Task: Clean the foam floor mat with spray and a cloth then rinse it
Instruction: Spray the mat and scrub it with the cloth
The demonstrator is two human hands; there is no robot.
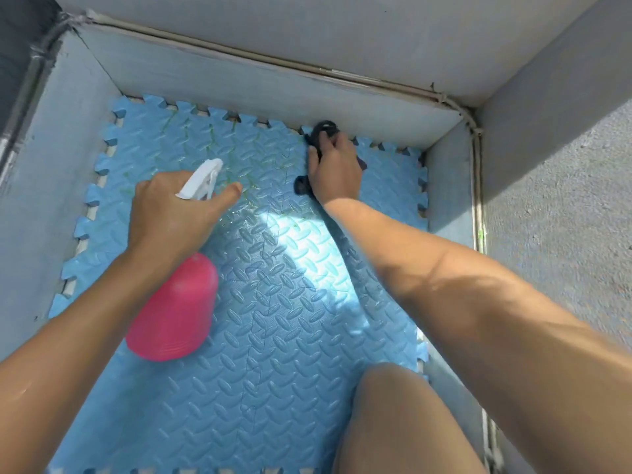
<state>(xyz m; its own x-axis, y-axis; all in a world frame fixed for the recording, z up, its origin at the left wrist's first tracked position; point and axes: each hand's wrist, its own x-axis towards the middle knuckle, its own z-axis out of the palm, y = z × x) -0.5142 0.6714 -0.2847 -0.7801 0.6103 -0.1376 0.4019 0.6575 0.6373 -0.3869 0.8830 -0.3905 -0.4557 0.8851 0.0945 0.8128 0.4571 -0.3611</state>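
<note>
Blue foam stamped with a raised tread pattern covers the floor of this walled corner. The foam mat (pixel 280 336) lies flat, and its toothed edges run along the foot of the grey wall (pixel 273 94) at 12 o'clock and the side walls at 9 and 3.

The left hand (pixel 171 213), at about 10 o'clock from the mat's middle, has its fingers curled round the neck of a pink spray bottle (pixel 174 313). The white nozzle (pixel 201 179) points toward 12 o'clock, where greenish streaks (pixel 246 181) mark the foam, so the bottle seems to be aimed at the soiled part. Whether a finger rests on the trigger is hidden.

The right hand (pixel 337 172), at 1 o'clock, is clamped on a dark cloth (pixel 323 130) and presses it down onto the mat's far edge, just beside the wall. The cloth's ends stick out past the fingers and the heel of the hand. The bunched grip probably lets the person bear down on grime caught among the teeth.

A wet sheen (pixel 307 241) glares near the centre. A bare knee (pixel 393 422) at 5 o'clock suggests a low crouch for reach. The work looks to be at the spray-and-wipe stage, with rinsing not yet begun.
</note>
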